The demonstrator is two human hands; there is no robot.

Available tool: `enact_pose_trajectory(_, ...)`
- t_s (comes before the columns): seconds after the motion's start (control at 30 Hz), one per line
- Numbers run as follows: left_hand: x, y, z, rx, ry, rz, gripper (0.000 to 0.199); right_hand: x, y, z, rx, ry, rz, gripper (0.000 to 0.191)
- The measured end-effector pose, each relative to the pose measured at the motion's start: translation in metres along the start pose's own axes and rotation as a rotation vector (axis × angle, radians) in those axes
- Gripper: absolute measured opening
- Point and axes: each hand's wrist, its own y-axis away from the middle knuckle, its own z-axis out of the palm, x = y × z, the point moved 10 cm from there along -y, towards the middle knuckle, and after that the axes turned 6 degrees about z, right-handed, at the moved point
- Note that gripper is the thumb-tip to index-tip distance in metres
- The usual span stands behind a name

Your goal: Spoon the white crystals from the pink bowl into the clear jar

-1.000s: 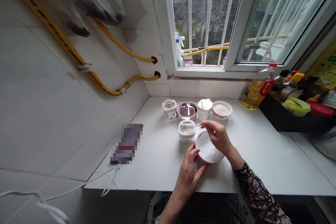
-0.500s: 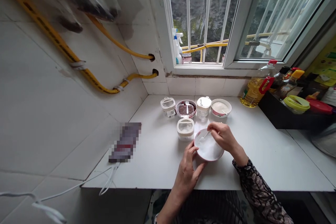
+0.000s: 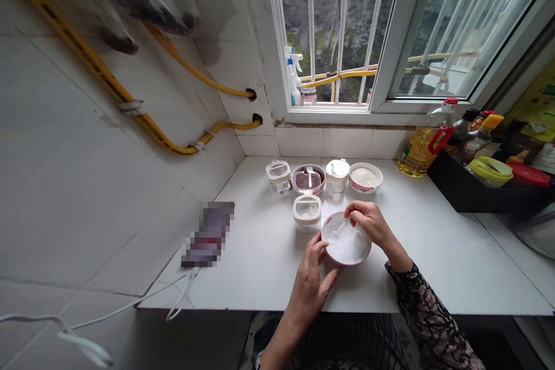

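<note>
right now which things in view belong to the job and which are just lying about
In use, apparently: spoon, bowl, white powder; perhaps nearest jar, back bowls

Seemingly just lying about: oil bottle, white cable, spray bottles, yellow lid

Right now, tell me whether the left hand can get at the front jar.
Probably yes: the front jar stands just beyond the left hand, with nothing between them, though that hand would have to leave the bowl.

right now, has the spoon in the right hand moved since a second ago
Yes. Against the front container, the held spoon has moved rightward and toward the person, from that container's top into the bowl.
</note>
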Motion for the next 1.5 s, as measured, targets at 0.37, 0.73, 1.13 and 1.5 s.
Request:
enact_pose_trajectory(0.37, 0.001, 0.0, -0.001, 0.003, -0.012, 0.007, 0.04, -0.019, 0.009, 0.02, -0.048, 0.327, -0.19, 0.022)
enact_pose_trajectory(0.73, 0.0, 0.0, 0.0, 0.008, -0.014, 0.005, 0.04, 0.011, -0.005, -0.008, 0.048, -0.157, 0.091, 0.018)
enact_pose_trajectory(1.13, -0.003, 0.001, 0.0, 0.012, -0.003, -0.008, 0.04, 0.007, -0.012, -0.012, 0.146, -0.303, 0.042, 0.018)
enact_pose_trajectory(1.5, -0.004, 0.0, 0.0, 0.007, 0.004, -0.019, 0.039, -0.067, 0.015, 0.018, 0.13, 0.334, -0.544, 0.025)
